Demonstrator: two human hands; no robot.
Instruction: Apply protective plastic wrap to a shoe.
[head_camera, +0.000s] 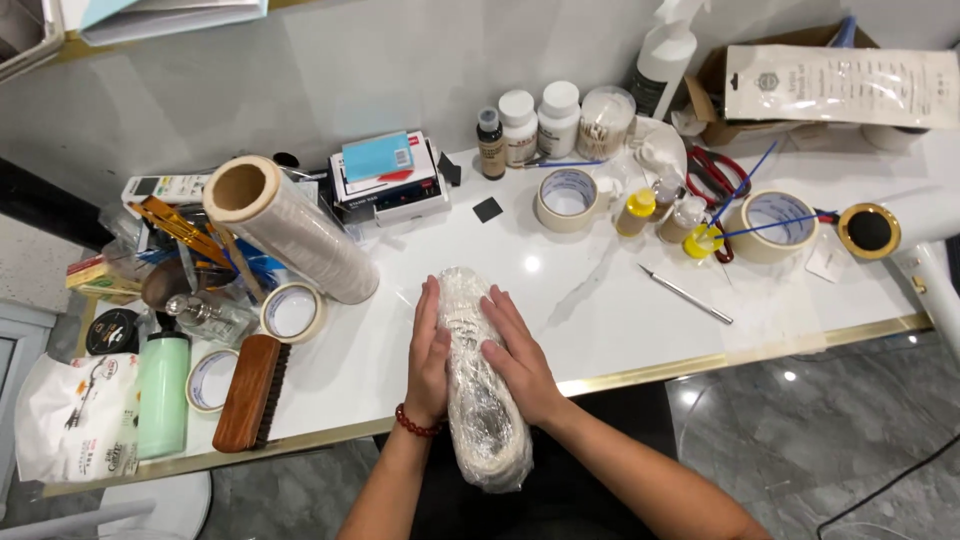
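Pressing flat against a plastic-wrapped shoe (478, 380) at the white table's (600, 310) near edge, left hand (430, 355) and right hand (515, 355), fingers open along its sides, roll of clear film (295, 232) beside, wooden brush (250, 393) further left.

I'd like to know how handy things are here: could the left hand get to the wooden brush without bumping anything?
Probably yes. The left hand lies flat on the wrapped shoe, and the brush lies further left near the table edge. The white surface between them looks bare; the tape roll sits farther back.
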